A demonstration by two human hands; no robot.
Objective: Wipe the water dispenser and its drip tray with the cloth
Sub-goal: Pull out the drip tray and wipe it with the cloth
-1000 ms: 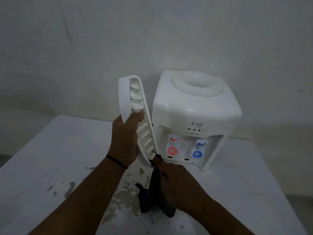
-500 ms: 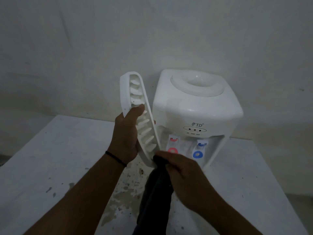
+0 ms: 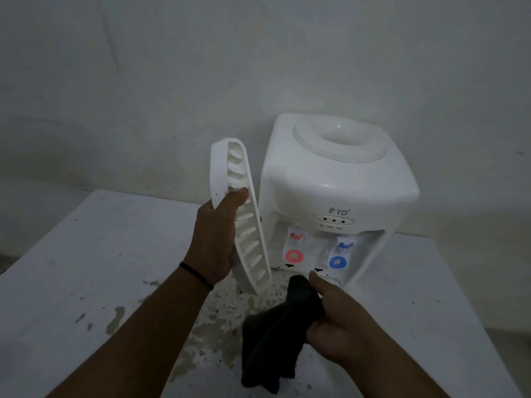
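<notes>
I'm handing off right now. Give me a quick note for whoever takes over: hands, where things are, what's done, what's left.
Left hand: grips the white drip tray, held up on end, slotted side facing the dispenser.
Right hand: holds the dark cloth bunched, just below the tray's lower end; cloth not touching the tray.
Water dispenser: stands on the table by the wall, tray slot empty.
Done: tray pulled out.
Left: how much is wiped cannot be told; wipe tray and dispenser, refit tray. Wet stains on the table under the hands.

White drip tray [image 3: 227,179] upright beside dispenser [image 3: 336,196]; dark cloth [image 3: 275,337].
</notes>
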